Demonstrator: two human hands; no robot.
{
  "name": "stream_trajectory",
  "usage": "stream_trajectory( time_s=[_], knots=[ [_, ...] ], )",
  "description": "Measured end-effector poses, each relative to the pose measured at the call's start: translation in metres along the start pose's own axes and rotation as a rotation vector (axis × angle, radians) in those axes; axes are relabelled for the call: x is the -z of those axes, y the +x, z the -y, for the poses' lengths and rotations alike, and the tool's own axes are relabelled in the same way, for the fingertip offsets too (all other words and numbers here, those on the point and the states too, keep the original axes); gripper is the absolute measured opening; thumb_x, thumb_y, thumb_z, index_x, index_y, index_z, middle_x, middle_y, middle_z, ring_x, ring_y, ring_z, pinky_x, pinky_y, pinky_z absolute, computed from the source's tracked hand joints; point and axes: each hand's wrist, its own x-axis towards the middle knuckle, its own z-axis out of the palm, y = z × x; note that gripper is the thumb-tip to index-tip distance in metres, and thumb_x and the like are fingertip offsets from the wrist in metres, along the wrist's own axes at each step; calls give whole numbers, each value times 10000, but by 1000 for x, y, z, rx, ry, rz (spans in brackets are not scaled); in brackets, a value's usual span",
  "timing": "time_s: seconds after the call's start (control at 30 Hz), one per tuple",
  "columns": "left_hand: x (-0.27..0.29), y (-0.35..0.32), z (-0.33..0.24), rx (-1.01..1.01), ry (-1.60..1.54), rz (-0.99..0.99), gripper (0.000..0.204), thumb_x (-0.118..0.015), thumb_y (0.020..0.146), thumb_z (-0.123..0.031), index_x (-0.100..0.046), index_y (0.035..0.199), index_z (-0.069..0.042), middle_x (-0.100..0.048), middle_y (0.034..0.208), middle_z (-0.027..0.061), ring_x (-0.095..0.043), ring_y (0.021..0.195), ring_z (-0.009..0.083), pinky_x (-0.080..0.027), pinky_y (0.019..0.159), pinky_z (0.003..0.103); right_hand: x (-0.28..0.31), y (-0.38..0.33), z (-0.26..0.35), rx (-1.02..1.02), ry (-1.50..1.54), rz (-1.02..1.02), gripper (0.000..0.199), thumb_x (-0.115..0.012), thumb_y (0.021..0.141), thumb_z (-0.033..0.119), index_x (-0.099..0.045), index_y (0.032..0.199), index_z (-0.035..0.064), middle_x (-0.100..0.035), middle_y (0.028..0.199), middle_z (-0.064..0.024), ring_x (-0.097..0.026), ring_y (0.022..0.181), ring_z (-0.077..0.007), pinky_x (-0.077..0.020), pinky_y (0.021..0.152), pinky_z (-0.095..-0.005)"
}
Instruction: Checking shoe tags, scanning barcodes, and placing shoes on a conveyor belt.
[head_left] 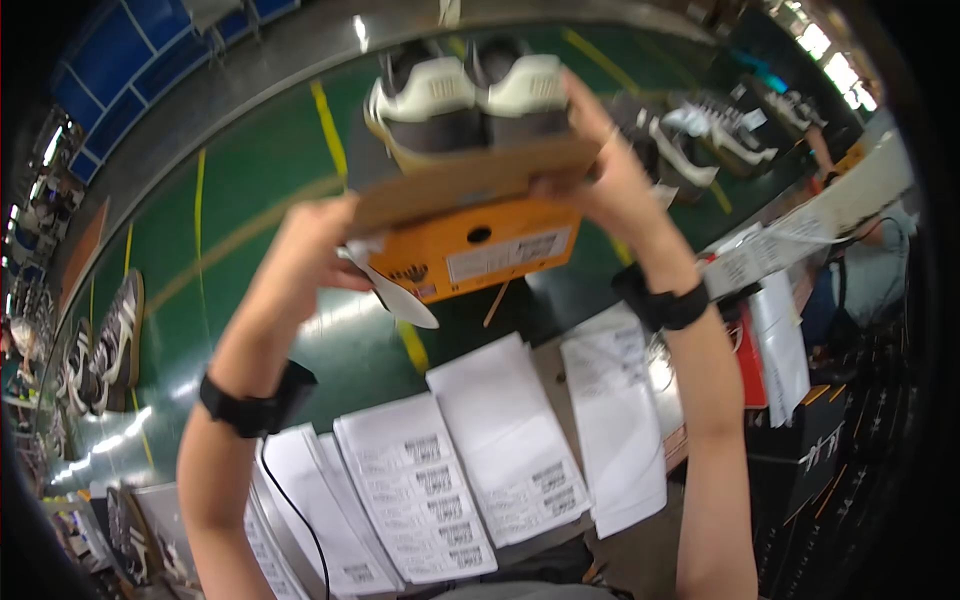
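Both hands are raised over the green surface with an orange shoebox [510, 255] between them, a white label on its near side. A brown cardboard flap or lid [440, 190] runs along its upper edge. Just beyond that edge a pair of dark and white shoes [425, 100] shows heels toward me; whether they rest in the box or behind it, I cannot tell. My left hand [315, 245] is closed on the left end of the cardboard. A smooth white tongue-shaped piece [400, 300] hangs by its fingers. My right hand [590, 170] is closed round the right end, partly blurred.
Sheets of printed labels [415, 490] lie along the near edge. More shoes stand on the green yellow-lined conveyor or table [240, 250], at left [115, 345] and far right [700, 130]. Black boxes [800, 450] are stacked at right. A cable [300, 500] hangs from my left wristband.
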Motion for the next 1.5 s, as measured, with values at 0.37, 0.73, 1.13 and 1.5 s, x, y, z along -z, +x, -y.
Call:
stream_trajectory(
  time_s=[0.37, 0.73, 1.13, 1.5],
  knots=[
    [-23, -106, 12, -290, 1045, 469, 613, -599, 869, -560, -706, 908, 43, -677, 782, 257, -667, 754, 415, -539, 717, 467, 15, -122, 93, -525, -1032, 539, 571, -768, 761, 366, -607, 1216, 61, -697, 1000, -188, -679, 932, -376, -549, 800, -472],
    [11, -229, 92, -56, 1458, 765, 750, -538, 903, -613, -576, 1248, 52, -635, 1106, 319, -644, 1007, 441, -527, 888, 448, -44, -217, 120, -398, -880, 1115, 484, -720, 820, 371, -600, 1154, 42, -687, 886, -209, -679, 859, -394, -545, 719, -455],
    [176, -179, 90, 77, 1130, -74, 752, -703, 781, -535, -584, 1302, -7, -633, 1226, 259, -583, 1205, 362, -465, 1019, 411, -148, -254, 95, -222, -851, 842, 487, -793, 734, 312, -558, 1044, 20, -671, 766, -193, -683, 730, -376, -547, 662, -467],
    [372, -119, 219, 604, 1027, -707, 1002, -761, 725, -439, -253, 1503, -65, -3, 1417, 528, -346, 1253, 667, -364, 990, 691, -132, -219, 134, -136, -686, 645, 608, -684, 630, 113, -564, 1184, -106, -648, 735, -218, -643, 634, -364, -525, 596, -458]
  ],
)
